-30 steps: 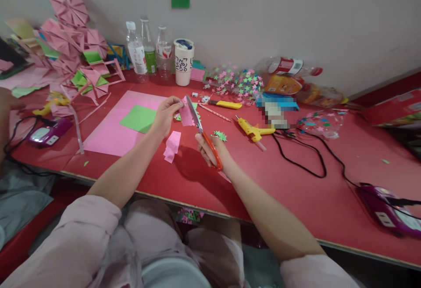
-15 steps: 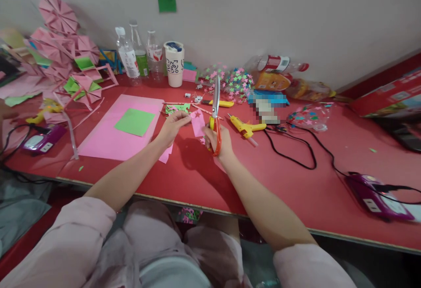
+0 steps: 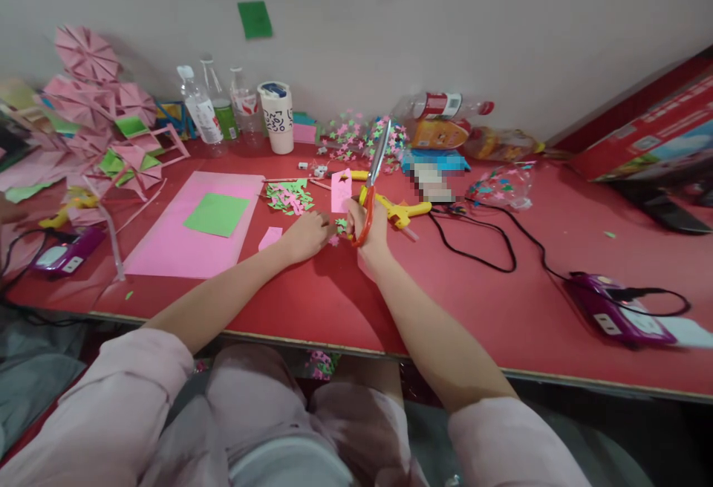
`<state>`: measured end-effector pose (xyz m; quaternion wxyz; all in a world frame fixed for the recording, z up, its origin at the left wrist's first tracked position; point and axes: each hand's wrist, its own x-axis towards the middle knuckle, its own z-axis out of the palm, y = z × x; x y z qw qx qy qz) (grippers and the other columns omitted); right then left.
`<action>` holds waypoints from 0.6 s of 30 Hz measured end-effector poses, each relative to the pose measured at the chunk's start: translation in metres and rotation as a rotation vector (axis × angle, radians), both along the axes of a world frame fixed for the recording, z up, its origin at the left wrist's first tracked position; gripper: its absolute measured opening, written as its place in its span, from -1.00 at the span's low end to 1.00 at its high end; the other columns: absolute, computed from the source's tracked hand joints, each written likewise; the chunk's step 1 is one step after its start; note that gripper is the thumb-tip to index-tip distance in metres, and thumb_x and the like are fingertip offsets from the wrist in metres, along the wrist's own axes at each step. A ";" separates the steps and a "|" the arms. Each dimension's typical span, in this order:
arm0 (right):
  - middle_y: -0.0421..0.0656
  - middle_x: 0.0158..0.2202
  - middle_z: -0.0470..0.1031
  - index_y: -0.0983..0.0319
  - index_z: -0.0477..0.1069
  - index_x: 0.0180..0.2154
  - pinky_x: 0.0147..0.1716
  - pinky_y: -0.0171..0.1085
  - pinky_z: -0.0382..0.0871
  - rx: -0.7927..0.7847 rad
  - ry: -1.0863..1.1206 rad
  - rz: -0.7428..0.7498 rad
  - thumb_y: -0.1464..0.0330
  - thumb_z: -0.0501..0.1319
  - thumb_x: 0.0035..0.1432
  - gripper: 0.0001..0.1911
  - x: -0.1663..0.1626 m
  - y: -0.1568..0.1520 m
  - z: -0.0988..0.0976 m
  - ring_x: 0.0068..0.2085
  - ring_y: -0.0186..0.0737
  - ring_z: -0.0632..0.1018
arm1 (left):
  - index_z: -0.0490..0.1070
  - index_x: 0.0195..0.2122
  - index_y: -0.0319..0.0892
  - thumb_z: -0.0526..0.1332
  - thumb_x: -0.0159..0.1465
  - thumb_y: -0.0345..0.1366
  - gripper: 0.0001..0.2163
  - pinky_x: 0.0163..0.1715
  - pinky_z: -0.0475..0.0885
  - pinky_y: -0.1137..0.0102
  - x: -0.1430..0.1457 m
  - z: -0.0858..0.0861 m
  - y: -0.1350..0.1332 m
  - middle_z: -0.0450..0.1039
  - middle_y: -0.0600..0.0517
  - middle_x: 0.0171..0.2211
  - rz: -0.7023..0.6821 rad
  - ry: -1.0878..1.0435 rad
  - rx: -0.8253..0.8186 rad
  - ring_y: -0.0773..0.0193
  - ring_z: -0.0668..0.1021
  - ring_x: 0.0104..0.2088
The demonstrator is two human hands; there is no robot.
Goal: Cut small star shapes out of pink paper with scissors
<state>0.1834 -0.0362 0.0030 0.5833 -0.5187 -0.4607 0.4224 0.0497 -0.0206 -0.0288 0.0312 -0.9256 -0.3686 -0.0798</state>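
My right hand (image 3: 372, 229) is closed round the orange handles of the scissors (image 3: 374, 168), whose blades point up and away. The same hand also seems to pinch an upright pink paper piece (image 3: 340, 191) with a star-shaped hole. My left hand (image 3: 307, 235) rests low on the red table (image 3: 501, 309), fingers drawn together at a tiny pink star cutout (image 3: 334, 240) just left of my right hand. What the fingertips hold, if anything, is too small to see.
A pile of green and pink cutouts (image 3: 288, 197), a yellow glue gun (image 3: 405, 211) with a black cable (image 3: 479, 251), a pink sheet (image 3: 167, 246) under a green square (image 3: 216, 214), bottles (image 3: 201, 112), a cup (image 3: 277, 117) and purple devices (image 3: 610, 307) lie around.
My left hand let go of the pink piece and dropped to the table. The pink piece now stands by my right hand, and the scissors stayed upright. The view shifted rightwards.
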 end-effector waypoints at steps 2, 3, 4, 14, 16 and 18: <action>-0.39 -0.78 0.11 0.17 0.15 -0.54 -0.75 -0.40 0.07 -0.011 -0.012 0.009 0.38 0.18 -0.02 -0.80 -0.001 0.000 0.000 -0.76 -0.44 0.20 | 0.46 -0.22 -0.27 -0.07 0.31 -0.32 -0.69 -0.23 0.32 0.19 0.000 0.001 0.000 0.45 -0.21 -0.26 0.012 0.001 0.012 0.09 0.46 -0.25; -0.39 -0.78 0.11 0.17 0.16 -0.54 -0.75 -0.40 0.07 -0.022 -0.019 0.013 0.36 0.20 -0.02 -0.80 -0.001 0.001 0.000 -0.76 -0.43 0.20 | 0.46 -0.23 -0.28 -0.04 0.30 -0.30 -0.71 -0.21 0.32 0.18 -0.001 0.002 0.001 0.45 -0.22 -0.26 0.035 -0.044 -0.001 0.08 0.46 -0.24; -0.39 -0.78 0.11 0.17 0.17 -0.53 -0.76 -0.39 0.08 -0.035 -0.028 0.017 0.34 0.21 -0.02 -0.79 -0.001 0.001 0.000 -0.76 -0.43 0.20 | 0.45 -0.24 -0.29 -0.01 0.28 -0.30 -0.73 -0.20 0.33 0.18 -0.004 0.003 0.002 0.46 -0.21 -0.27 0.064 -0.117 -0.030 0.08 0.47 -0.23; -0.39 -0.79 0.14 0.19 0.18 -0.50 -0.73 -0.39 0.09 -0.056 -0.096 0.301 0.23 0.20 0.04 -0.76 -0.007 -0.012 -0.003 -0.75 -0.43 0.22 | 0.36 -0.30 -0.21 0.22 0.02 -0.30 -0.80 -0.43 0.39 0.44 -0.041 0.025 0.003 0.50 0.07 -0.43 0.141 -1.311 -0.990 0.40 0.51 -0.50; -0.39 -0.78 0.15 0.19 0.19 -0.51 -0.74 -0.40 0.08 -0.064 -0.127 0.292 0.21 0.22 0.02 -0.73 -0.011 -0.014 -0.005 -0.75 -0.44 0.21 | 0.37 -0.32 -0.22 0.26 0.02 -0.29 -0.80 -0.49 0.39 0.45 -0.038 0.024 0.000 0.50 0.07 -0.47 0.141 -1.270 -0.999 0.42 0.50 -0.56; -0.38 -0.77 0.15 0.19 0.20 -0.52 -0.74 -0.41 0.08 -0.071 -0.156 0.278 0.19 0.23 0.02 -0.71 -0.013 -0.014 -0.006 -0.75 -0.45 0.21 | 0.36 -0.33 -0.21 0.28 0.03 -0.26 -0.79 -0.55 0.38 0.46 -0.034 0.023 -0.002 0.50 0.08 -0.50 0.147 -1.225 -1.022 0.41 0.49 -0.61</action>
